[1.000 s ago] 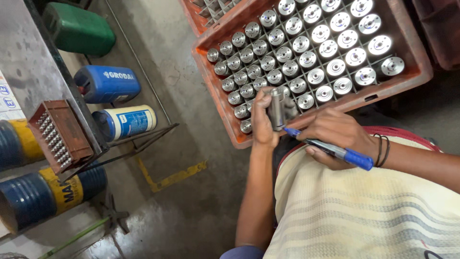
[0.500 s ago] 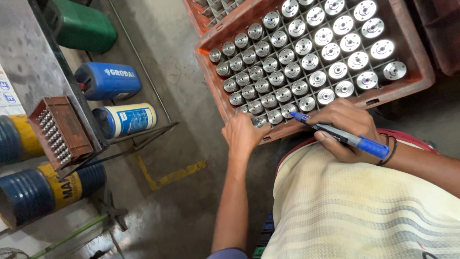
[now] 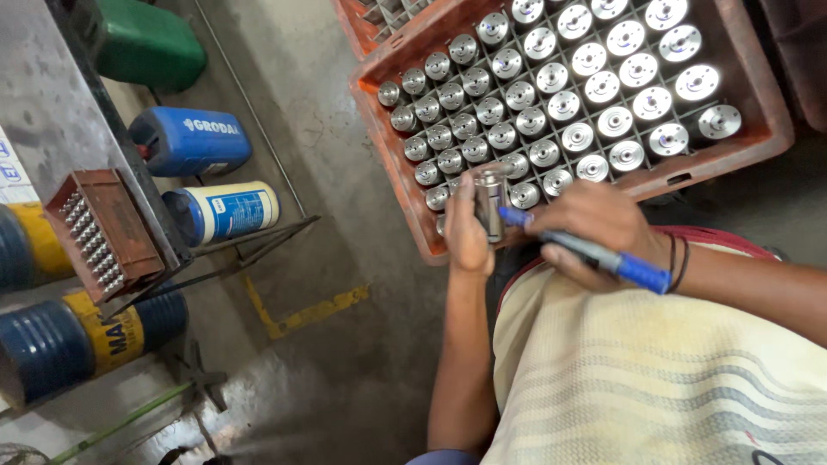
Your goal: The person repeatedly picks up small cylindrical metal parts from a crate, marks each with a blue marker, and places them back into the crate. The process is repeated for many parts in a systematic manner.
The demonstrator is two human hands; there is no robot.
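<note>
My left hand holds one small metal cylinder upright just in front of an orange plastic crate. The crate is packed with rows of several shiny metal cylinders standing on end. My right hand grips a blue marker pen whose tip rests against the side of the held cylinder. Dark bands circle my right wrist. A striped cream cloth covers my lap below both hands.
On the concrete floor to the left lie a blue jerrycan, a white and blue can, a green container and blue and yellow drums. A small brown tray of metal pins sits on a metal frame.
Half a second ago my left hand was reaching into the crate's near corner, fingers among the cylinders. Now it has drawn back holding a cylinder, and the marker tip has come against it.
</note>
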